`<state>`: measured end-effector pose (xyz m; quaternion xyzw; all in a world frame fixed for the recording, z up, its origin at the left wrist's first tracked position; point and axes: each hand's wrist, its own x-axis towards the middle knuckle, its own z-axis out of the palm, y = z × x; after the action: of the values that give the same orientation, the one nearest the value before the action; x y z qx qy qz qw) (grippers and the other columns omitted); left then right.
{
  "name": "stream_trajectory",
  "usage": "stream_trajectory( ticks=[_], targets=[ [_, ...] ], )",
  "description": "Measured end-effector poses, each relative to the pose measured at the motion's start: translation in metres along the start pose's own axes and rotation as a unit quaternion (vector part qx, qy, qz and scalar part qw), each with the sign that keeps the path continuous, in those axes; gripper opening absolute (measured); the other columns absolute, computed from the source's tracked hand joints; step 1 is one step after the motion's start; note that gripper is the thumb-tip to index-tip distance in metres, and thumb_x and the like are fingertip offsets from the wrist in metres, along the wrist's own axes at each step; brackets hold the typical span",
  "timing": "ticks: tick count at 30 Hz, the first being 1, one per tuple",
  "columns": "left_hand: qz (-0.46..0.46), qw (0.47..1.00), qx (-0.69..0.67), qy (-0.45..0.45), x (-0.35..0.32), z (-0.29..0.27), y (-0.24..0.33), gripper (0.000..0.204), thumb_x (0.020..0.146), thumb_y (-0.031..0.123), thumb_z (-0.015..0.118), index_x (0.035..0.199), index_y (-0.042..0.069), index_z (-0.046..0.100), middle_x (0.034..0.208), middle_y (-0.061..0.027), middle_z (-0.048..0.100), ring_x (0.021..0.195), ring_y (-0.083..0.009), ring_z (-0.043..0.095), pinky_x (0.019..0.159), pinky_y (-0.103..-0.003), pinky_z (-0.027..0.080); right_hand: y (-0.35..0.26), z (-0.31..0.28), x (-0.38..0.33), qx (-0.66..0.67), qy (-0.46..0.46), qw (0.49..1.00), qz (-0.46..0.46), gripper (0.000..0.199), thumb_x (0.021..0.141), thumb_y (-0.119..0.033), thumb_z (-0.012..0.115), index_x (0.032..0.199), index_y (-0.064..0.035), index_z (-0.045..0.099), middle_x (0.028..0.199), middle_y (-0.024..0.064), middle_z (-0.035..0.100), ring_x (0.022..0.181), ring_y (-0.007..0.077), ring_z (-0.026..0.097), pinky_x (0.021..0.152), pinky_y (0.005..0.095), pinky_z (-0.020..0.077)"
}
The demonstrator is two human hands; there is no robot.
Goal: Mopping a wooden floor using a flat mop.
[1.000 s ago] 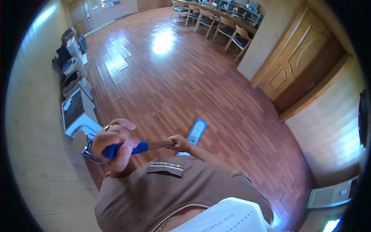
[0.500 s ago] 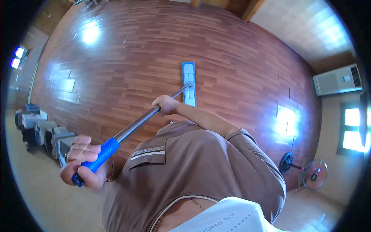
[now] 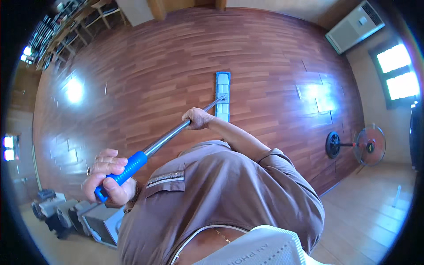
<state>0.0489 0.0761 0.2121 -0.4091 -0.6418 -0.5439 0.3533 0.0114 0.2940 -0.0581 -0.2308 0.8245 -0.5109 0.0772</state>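
Observation:
A flat mop (image 3: 223, 108) with a light-blue and white rectangular head lies on the brown wood-look floor, its long side pointing away from me. Its metal pole (image 3: 168, 138) slants back toward my left side and ends in a ribbed blue grip (image 3: 132, 167). My left hand (image 3: 108, 174), with a ring on one finger, is closed around that grip, thumb along the near end. Farther down the pole, my right hand (image 3: 198, 118) wraps the bare metal, its arm reaching across from the right.
At the far right stand a white air conditioner (image 3: 355, 27), a bright window (image 3: 395, 73) and a fan (image 3: 370, 146) with a round black base. Grey and white box-like items (image 3: 99, 223) sit at the lower left. Wooden chairs (image 3: 104, 12) line the far left.
My view has turned to the right: the air conditioner and fan shift upward, while the boxes at left shift down. The mop head sits slightly farther right in view. Both hands keep their hold.

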Motion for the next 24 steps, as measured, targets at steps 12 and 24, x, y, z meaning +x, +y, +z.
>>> stream_trajectory(
  ticks=[12,24],
  targets=[
    [-0.008,0.938,-0.299,-0.176,0.058,-0.035,-0.054,0.024,0.086,0.014,0.063,0.102,0.006,0.046,0.077,-0.0132,0.064,0.070,-0.0261,0.066,0.070,-0.044,0.051,-0.055,-0.007,-0.027,-0.072,0.241,0.956,0.148,0.019,0.061,-0.015,0.065,0.060,-0.0044,0.050,0.058,0.0174,0.050,0.056,0.0374,0.050,0.051,0.0413,0.0401],
    [-0.092,0.731,-0.501,-0.454,0.125,-0.012,-0.146,0.022,0.069,0.017,0.078,0.080,0.010,0.061,0.083,-0.0080,0.070,0.088,-0.0249,0.068,0.091,-0.040,0.040,-0.054,0.001,-0.044,-0.096,0.464,0.823,0.314,0.025,0.070,-0.005,0.074,0.061,-0.0038,0.050,0.056,0.0105,0.038,0.052,0.0140,0.043,0.049,0.0317,0.0360]
  ],
)
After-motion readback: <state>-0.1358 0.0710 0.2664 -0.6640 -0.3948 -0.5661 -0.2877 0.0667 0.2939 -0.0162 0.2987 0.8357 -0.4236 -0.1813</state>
